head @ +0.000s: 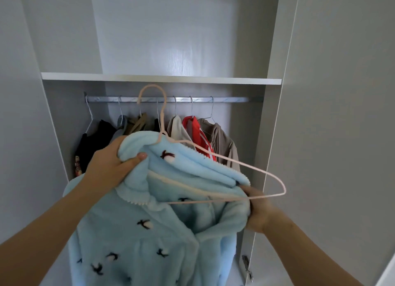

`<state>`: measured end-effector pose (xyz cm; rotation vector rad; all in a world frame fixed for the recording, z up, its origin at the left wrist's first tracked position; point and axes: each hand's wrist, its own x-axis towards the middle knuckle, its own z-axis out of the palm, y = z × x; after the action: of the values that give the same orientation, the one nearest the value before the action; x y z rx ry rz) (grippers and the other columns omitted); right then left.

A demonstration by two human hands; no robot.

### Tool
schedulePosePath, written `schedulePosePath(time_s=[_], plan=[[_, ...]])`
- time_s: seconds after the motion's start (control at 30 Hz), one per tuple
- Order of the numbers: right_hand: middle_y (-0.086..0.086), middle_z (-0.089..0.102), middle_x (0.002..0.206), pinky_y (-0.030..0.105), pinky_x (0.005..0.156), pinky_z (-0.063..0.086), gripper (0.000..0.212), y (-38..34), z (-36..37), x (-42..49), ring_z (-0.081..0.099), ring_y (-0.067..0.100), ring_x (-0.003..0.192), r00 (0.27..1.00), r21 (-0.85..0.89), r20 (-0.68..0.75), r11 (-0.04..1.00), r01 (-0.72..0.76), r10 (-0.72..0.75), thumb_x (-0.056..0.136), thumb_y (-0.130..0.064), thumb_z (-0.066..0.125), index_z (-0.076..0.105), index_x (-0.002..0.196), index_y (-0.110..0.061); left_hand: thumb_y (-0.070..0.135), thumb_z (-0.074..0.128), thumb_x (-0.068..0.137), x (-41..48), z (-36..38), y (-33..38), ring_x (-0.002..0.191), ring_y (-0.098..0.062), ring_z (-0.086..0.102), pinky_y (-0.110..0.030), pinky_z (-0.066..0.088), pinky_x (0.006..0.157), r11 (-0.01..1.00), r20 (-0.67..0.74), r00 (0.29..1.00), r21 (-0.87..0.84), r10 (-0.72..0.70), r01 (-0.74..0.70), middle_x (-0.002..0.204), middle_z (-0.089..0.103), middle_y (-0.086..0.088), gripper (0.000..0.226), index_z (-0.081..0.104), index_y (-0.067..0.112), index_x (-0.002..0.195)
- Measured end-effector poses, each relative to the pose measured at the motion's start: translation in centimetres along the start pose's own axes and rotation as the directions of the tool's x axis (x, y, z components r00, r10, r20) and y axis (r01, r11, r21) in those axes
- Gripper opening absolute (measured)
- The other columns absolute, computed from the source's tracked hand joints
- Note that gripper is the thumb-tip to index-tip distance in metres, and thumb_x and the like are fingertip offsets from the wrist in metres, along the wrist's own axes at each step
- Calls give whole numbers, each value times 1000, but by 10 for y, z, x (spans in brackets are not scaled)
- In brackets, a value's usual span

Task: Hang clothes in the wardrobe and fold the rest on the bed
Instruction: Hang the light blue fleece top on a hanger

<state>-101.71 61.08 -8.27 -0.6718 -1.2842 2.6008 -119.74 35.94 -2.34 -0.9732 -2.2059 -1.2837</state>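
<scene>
As clothes (193,131) line the wardrobe (160,78), left grip (109,168), right grip (259,211) clutch fleece (139,232), perhaps hanger (151,85).

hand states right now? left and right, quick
Left hand: grips the blue fleece jacket at its collar.
Right hand: grips the jacket's other side; whether it also holds the pink hanger cannot be told.

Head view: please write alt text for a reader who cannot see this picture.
The left hand and the right hand grip a light blue fleece jacket with a pink hanger partly inside its collar, one end sticking out. Behind is an open wardrobe, where clothes hang on a metal rail under a shelf.
</scene>
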Motion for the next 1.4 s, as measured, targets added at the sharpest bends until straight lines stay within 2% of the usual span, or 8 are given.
schedulePosePath(time_s=[0.27, 0.43, 0.57, 0.73, 1.03, 1.2, 1.3, 1.4], plan=[[15, 61, 125, 51, 89, 50, 93, -26, -12, -11, 60, 35, 112, 958, -6, 286, 1000, -20, 21, 66, -82, 34, 68, 115, -10, 29, 72, 79, 0, -6, -24, 90, -35, 62, -32, 39, 72, 974, -8, 1000, 225, -7, 9, 97, 68, -13, 48, 57, 12, 121], [9, 69, 105, 41, 88, 47, 58, -28, -9, -10, 66, 29, 92, 983, -159, 182, 987, 1, 28, 68, -58, 56, 72, 106, -16, 52, 57, 68, -8, 7, -24, 95, -32, 60, -40, 41, 80, 983, -24, 998, 171, -60, 63, 100, 65, -5, 64, 52, 20, 123], [15, 69, 82, 36, 69, 56, 37, -18, -12, -3, 68, 28, 69, 998, -148, 63, 989, 28, -18, 69, -36, 62, 73, 92, -8, 62, 58, 59, -11, 18, -7, 90, 10, 56, -9, 42, 77, 991, 48, 999, -136, -8, 14, 99, 55, 26, 51, 47, 45, 106], [14, 71, 79, 36, 61, 57, 26, -16, -18, 1, 68, 27, 64, 985, -290, -112, 952, 96, -134, 72, -25, 72, 70, 93, -10, 23, 75, 76, -7, 22, -5, 85, 19, 53, 0, 40, 72, 968, 40, 998, -247, 40, -29, 99, 58, 23, 42, 51, 48, 99], [8, 69, 85, 33, 72, 52, 20, -18, -27, 19, 64, 23, 77, 822, -696, -230, 678, 235, -520, 78, -15, 74, 66, 95, -10, 22, 72, 74, -8, 20, -8, 87, 23, 53, -1, 42, 68, 980, 85, 990, -178, 110, -93, 92, 59, 25, 45, 49, 53, 98], [-11, 44, 66, 27, 59, 30, 22, -8, -23, 24, 43, 16, 67, 618, -984, -59, 149, 95, -784, 86, -27, 63, 43, 84, -19, 44, 66, 76, -11, 11, 14, 83, 10, 60, -6, 47, 68, 971, 301, 923, -98, 239, -220, 91, 65, 26, 24, 55, 54, 95], [-12, 44, 66, 23, 50, 28, 20, -8, -8, 28, 41, 7, 59, 498, -935, -129, 273, 227, -857, 89, -25, 58, 41, 83, -17, 48, 47, 67, -19, 29, 19, 95, -18, 65, -38, 50, 80, 965, 293, 921, -25, 258, -262, 100, 70, -3, 51, 63, 29, 111], [-12, 49, 73, 19, 54, 34, 13, -9, 18, 28, 47, 3, 65, 536, -780, -271, 509, 364, -800, 90, -27, 56, 47, 87, -19, 35, 52, 73, -22, 52, 22, 100, -33, 62, -45, 47, 83, 961, 210, 958, 157, 195, -230, 106, 66, -18, 51, 58, 18, 120]])
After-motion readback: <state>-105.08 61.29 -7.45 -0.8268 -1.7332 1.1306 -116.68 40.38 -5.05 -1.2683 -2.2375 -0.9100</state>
